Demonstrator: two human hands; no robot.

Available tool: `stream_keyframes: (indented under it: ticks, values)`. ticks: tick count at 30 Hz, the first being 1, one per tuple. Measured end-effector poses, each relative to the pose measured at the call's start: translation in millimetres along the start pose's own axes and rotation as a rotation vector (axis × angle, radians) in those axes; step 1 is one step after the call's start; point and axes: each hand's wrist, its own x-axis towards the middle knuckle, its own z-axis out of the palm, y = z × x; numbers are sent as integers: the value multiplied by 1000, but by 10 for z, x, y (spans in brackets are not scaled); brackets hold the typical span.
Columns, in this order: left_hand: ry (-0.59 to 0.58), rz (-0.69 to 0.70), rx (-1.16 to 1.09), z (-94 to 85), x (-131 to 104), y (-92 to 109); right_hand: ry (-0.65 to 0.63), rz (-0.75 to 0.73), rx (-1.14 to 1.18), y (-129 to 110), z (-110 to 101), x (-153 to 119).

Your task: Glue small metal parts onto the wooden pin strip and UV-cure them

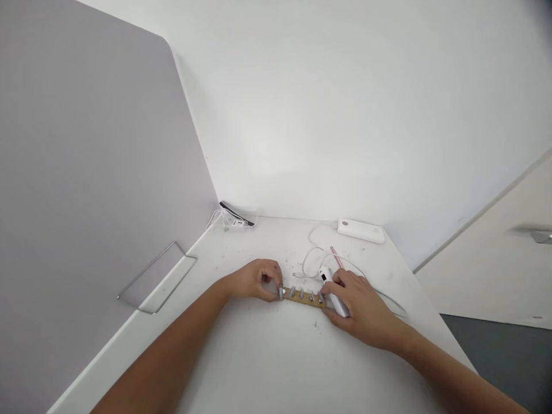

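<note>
Two forearms enter from the lower edge of the frame and meet just below centre over a tan strip [297,296] on the white counter [254,356]. Five small grey pieces [302,293] stand along the strip. The left hand [254,280] has thumb and forefinger drawn together at the leftmost piece; whether they grip it or only touch it cannot be told. The right hand [360,302] is closed around a white handheld device [334,292] with a dark window, at the strip's right end. Step in hand, as judged: close fingertip work on the leftmost piece. The next move would call for a light, exact touch there, the strip kept steady and neighbouring pieces undisturbed. Just beyond, right of centre, lie a looping white cable [304,276] and a pink stick [337,257], among scattered dark specks. A bent wire frame [157,278] shows at the left counter edge. Farther back are a white oblong box [361,231] at right and a clear item with a black strip [237,213] at left. A grey panel [95,144] fills the upper left; a white wall [302,103] backs the counter.
</note>
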Motion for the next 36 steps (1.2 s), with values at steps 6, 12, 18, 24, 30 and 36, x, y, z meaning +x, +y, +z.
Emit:
stream_keyframes:
  ticks: [6,12,18,24,30,36]
  values:
    - [14,-10,35,-5,4,19,-28,14,1,-22,-30,-12]
    - [35,-32,68,-4,15,93,-14,-2,2,-6,-31,0]
    - [37,-49,91,-1,15,122,-7,-14,-5,3,-21,9]
    - [52,-66,95,23,24,120,-7,-14,6,-2,-32,0]
    - [43,-50,82,12,21,121,-19,-4,7,2,-20,1]
    - [-6,-3,56,-22,4,90,-13,-12,7,10,-14,-5]
